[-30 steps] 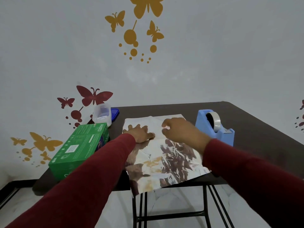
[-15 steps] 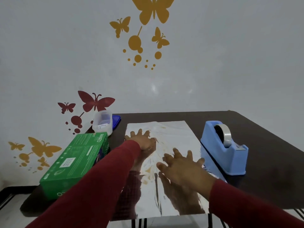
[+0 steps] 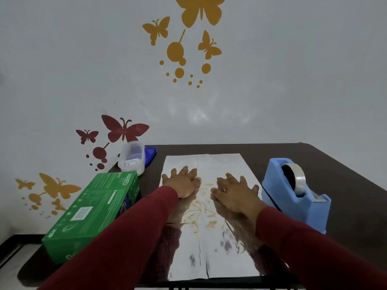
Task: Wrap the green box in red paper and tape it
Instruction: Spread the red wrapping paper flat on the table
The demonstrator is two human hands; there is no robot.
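Both hands, left (image 3: 182, 185) and right (image 3: 234, 194), now flat on smoothed paper (image 3: 206, 243); fingers spread. Box (image 3: 92, 212) unwrapped beside; placing presumably next.

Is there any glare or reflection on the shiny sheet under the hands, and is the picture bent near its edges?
Head view: the silvery sheet mirrors the left hand and right hand, with pale glare at its far end; the wide angle curves the table edges; the light is dim and the green box looks slightly soft.
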